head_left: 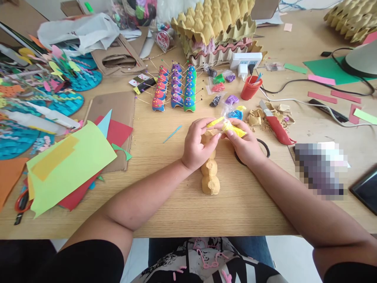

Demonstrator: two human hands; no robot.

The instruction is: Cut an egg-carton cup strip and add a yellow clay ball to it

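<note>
My left hand [199, 142] is closed with its fingertips on a lump of yellow modelling clay [216, 122]. My right hand [246, 146] pinches a small clear plastic bag with yellow clay [238, 131] in it, and the two hands nearly meet there. Under them lies a strip of bare tan egg-carton cups [211, 177], its far end partly hidden by my left hand. A black ring-shaped thing [267, 146] shows beneath my right hand. To the left, a thin blue tool [172, 134] rests on the table.
Behind my hands stand painted egg-carton caterpillars [176, 88] with pins sticking out. Bagged clay [232, 99], a red cup [250, 88] and a red-handled knife [277, 125] are nearby. Coloured paper [73, 165] lies left; egg trays [212, 23] are stacked at the back.
</note>
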